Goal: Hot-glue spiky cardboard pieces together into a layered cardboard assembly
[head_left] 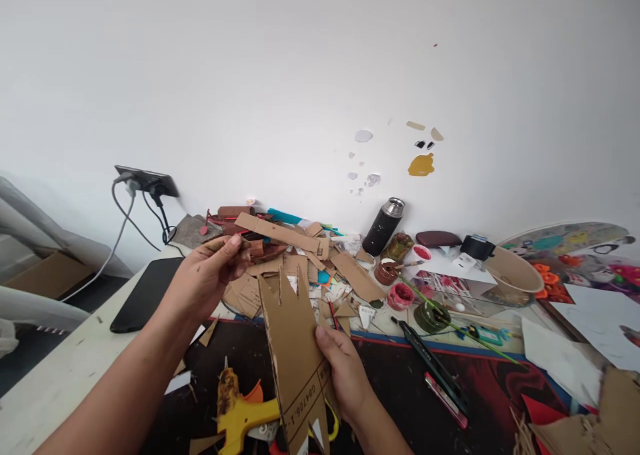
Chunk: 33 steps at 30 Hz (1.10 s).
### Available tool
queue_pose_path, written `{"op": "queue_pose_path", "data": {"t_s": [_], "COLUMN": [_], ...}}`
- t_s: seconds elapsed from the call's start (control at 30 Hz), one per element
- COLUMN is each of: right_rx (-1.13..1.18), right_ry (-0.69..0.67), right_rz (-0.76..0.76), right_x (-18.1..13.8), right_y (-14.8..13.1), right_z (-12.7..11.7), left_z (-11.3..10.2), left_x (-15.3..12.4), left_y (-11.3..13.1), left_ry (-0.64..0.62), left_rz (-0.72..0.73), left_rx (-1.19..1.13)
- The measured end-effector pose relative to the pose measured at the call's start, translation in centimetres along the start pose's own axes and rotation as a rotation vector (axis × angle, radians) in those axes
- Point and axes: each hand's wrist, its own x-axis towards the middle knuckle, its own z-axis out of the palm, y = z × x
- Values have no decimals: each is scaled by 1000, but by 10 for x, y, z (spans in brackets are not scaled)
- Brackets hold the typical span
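Observation:
My right hand (345, 368) grips a long piece of cardboard (295, 348) by its right edge, thumb on the face. The cardboard stands tilted up, with jagged pointed strips cut into its top end, printed letters lower down and more notches at the bottom. To its upper left, my left hand (213, 272) is raised with thumb and fingers pinched together, apart from the cardboard. Whatever lies between those fingertips is too small to make out. Below the hands, a yellow hot glue gun (243, 415) lies on the dark mat, partly hidden behind the cardboard.
Cardboard scraps (280, 228) pile up against the wall. A black thermos (383, 228), paint jars (400, 296) and a beige bowl (515, 272) stand at the back right. A dark green pen-like tool (430, 358) and a pink cutter (447, 400) lie right; a phone (147, 295) lies left.

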Motion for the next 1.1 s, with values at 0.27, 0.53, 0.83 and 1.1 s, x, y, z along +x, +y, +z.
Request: {"op": "queue_pose_path", "data": {"t_s": [0.27, 0.53, 0.83, 1.1], "right_rx": [64, -4, -14, -92], "right_ry": [33, 125, 175, 213], "right_rz": [-56, -233, -275, -315], "right_x": [7, 10, 13, 14], "right_y": [2, -5, -5, -4], "right_z": [-5, -5, -5, -6], "left_z": [-3, 12, 13, 21], "left_x": [9, -5, -19, -22], "left_y": [-12, -23, -13, -6], "left_ry": [-39, -87, -219, -362], "left_rz": [-93, -69, 57, 3], "left_rx": [43, 146, 556, 691]}}
